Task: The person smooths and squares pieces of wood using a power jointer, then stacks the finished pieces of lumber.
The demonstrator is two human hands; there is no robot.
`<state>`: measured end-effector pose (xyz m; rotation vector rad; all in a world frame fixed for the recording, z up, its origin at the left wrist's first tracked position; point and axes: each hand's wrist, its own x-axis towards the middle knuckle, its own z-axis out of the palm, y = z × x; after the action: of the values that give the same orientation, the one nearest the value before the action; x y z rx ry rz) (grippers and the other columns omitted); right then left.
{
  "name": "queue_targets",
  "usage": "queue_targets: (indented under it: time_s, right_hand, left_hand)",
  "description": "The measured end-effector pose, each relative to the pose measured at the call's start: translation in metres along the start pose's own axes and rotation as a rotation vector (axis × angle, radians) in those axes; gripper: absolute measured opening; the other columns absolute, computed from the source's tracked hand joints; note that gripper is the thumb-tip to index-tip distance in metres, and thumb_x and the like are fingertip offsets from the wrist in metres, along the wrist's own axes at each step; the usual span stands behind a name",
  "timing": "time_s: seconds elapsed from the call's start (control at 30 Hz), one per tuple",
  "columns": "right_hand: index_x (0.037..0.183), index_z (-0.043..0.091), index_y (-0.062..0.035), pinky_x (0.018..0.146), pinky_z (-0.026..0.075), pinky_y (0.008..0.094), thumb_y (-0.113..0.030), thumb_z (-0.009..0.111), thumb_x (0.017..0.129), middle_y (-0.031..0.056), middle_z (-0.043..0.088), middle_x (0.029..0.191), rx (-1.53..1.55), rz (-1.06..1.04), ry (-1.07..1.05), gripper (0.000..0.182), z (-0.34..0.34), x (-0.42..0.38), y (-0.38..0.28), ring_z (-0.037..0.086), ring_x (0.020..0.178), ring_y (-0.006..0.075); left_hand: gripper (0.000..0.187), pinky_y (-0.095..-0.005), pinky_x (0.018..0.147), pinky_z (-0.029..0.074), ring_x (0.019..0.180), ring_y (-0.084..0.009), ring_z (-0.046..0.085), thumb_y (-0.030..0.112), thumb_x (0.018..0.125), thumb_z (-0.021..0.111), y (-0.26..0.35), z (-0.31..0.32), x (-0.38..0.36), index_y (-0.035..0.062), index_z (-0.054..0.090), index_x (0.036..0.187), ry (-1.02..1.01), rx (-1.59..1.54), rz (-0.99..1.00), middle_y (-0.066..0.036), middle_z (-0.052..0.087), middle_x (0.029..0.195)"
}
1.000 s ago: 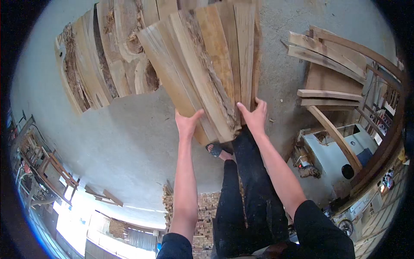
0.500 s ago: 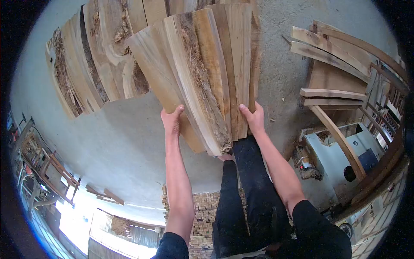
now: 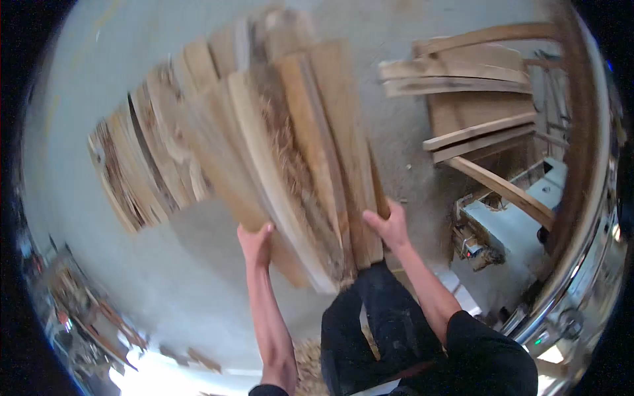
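Note:
A bundle of wooden planks [image 3: 320, 142] is spread between my two hands, fanning wider toward its far end. My left hand [image 3: 255, 244] grips the left edge near the close end, thumb on top of the wood. On the opposite edge, my right hand [image 3: 389, 228] holds the same bundle with its thumb over the outer plank. A rough, bark-covered strip [image 3: 281, 125] runs along the middle of the bundle. Beyond and to the left, a row of planks [image 3: 153, 142] with bark edges and knots lies on the floor; the bundle overlaps its right part.
At the right, several boards [image 3: 479, 122] rest around a brown panel. Below them is a pale machine or cabinet [image 3: 518, 214], with a wooden beam [image 3: 505, 191] slanting across it. A curved metal rail [image 3: 558, 287] borders the right side. Grey concrete floor [image 3: 198, 274] surrounds my legs.
My view has shifted, so the bundle and both hands appear lower in it. Both hands keep their hold on the planks, which are now blurred by motion.

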<state>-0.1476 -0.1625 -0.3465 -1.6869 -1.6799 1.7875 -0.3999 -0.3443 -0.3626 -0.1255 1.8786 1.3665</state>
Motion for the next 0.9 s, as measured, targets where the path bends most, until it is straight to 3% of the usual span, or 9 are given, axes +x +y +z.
queue_targets:
  time_s: [0.17,0.4,0.47,0.53,0.67,0.7,0.8,0.87,0.9]
  right_hand:
    - [0.107,0.071,0.0017,0.083,0.052,0.0344,-0.048,0.077,0.079,0.0140,0.074,0.097,-0.033,0.154,0.059,0.057,-0.082,-0.131,-0.107,0.069,0.091,0.0205]
    - [0.108,0.071,0.0017,0.082,0.052,0.0342,-0.048,0.076,0.082,0.0119,0.073,0.098,0.276,0.157,0.233,0.057,-0.220,-0.341,-0.168,0.068,0.090,0.0194]
    - [0.107,0.071,0.0028,0.083,0.051,0.0338,-0.047,0.074,0.084,0.0099,0.073,0.098,0.402,0.164,0.415,0.055,-0.262,-0.381,-0.178,0.067,0.090,0.0191]
    - [0.115,0.068,0.0032,0.088,0.049,0.0336,-0.046,0.070,0.089,0.0110,0.070,0.108,0.359,0.163,0.476,0.056,-0.307,-0.402,-0.162,0.064,0.097,0.0198]
    - [0.139,0.051,0.0016,0.102,0.043,0.0368,-0.050,0.062,0.094,0.0153,0.058,0.134,0.847,0.153,0.524,0.069,-0.368,-0.403,-0.146,0.056,0.118,0.0255]
    - [0.139,0.051,0.0016,0.102,0.043,0.0368,-0.050,0.062,0.094,0.0153,0.058,0.134,0.825,0.148,0.481,0.069,-0.379,-0.397,-0.144,0.056,0.118,0.0255]
    - [0.142,0.049,0.0018,0.107,0.039,0.0391,-0.053,0.057,0.096,0.0156,0.056,0.138,0.888,0.184,0.705,0.072,-0.427,-0.371,-0.154,0.053,0.125,0.0282]
    - [0.141,0.051,0.0014,0.110,0.036,0.0407,-0.055,0.053,0.098,0.0157,0.050,0.146,0.955,0.055,0.930,0.071,-0.456,-0.354,-0.166,0.050,0.129,0.0289]
    - [0.139,0.053,0.0011,0.108,0.038,0.0412,-0.052,0.054,0.098,0.0165,0.050,0.145,0.622,0.108,1.022,0.067,-0.480,-0.349,-0.166,0.051,0.127,0.0291]
  left_hand:
    - [0.059,-0.0355,0.087,0.049,0.094,-0.0220,0.062,0.022,0.072,0.081,0.134,0.028,-0.124,-0.0052,0.060,0.119,-0.139,0.063,0.079,-0.008,0.065,0.105]
    - [0.051,-0.0327,0.085,0.050,0.094,-0.0164,0.062,0.020,0.074,0.085,0.253,0.095,-0.325,-0.0023,0.065,0.114,-0.410,0.224,0.171,-0.004,0.068,0.105]
    - [0.048,-0.0324,0.082,0.051,0.092,-0.0156,0.064,0.018,0.075,0.085,0.275,0.136,-0.372,-0.0021,0.066,0.115,-0.498,0.283,0.169,-0.005,0.069,0.105]
    - [0.050,-0.0316,0.079,0.053,0.089,-0.0149,0.065,0.019,0.075,0.086,0.291,0.192,-0.402,-0.0019,0.067,0.116,-0.618,0.349,0.150,-0.007,0.071,0.104]
    - [0.057,-0.0331,0.079,0.053,0.084,-0.0168,0.066,0.040,0.073,0.087,0.309,0.317,-0.428,-0.0011,0.072,0.109,-0.820,0.690,0.248,-0.008,0.073,0.095]
    - [0.069,-0.0345,0.084,0.053,0.089,-0.0199,0.066,0.048,0.071,0.087,0.323,0.350,-0.441,-0.0007,0.068,0.117,-0.850,0.789,0.098,-0.011,0.072,0.102]
    - [0.078,-0.0366,0.093,0.050,0.102,-0.0246,0.064,0.053,0.076,0.081,0.292,0.446,-0.457,-0.0002,0.059,0.128,-0.749,0.573,0.175,-0.016,0.067,0.116]
    - [0.072,-0.0376,0.098,0.047,0.110,-0.0276,0.062,0.054,0.082,0.075,0.274,0.496,-0.463,-0.0004,0.059,0.126,-0.775,0.298,0.245,-0.018,0.064,0.120]
    - [0.068,-0.0386,0.101,0.045,0.117,-0.0285,0.058,0.054,0.084,0.073,0.251,0.522,-0.451,-0.0001,0.060,0.124,-0.750,0.261,0.396,-0.020,0.061,0.124]
